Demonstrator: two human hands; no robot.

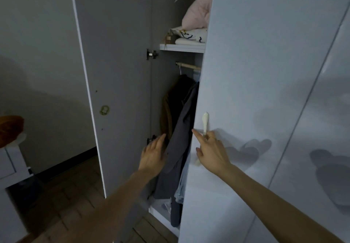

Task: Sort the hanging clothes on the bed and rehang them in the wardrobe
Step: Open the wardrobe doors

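Clothes hang inside the wardrobe (265, 72), on a wooden rail (189, 66) under its shelf (182, 48): a brown garment (170, 106) at the back left, a dark grey garment (181, 140) in front of it, and a strip of pale blue denim (180, 187) low down by the edge of the right door (246, 110). The grey garment slants down past the door edge toward the wardrobe floor.

The left hand (153, 155) reaches into the opening with fingers straight and loosely spread, its fingertips against the left side of the grey garment; it grips nothing. The right hand (212, 152) lies on the front of the right door, at the lower part of the cream handle (205, 123). Its forefinger points straight toward the door edge, while the other fingers curl by the handle; whether they actually clasp it cannot be told.

The left door (117, 91) stands swung wide open, with a small round sticker (104, 110) on its inner face and hinges (151, 54) at the frame. On the shelf sit folded bedding (189, 36) and a pink cushion (198, 13). Wooden flooring (72, 201) shows below, and a white cabinet (11, 165) stands at the far left.
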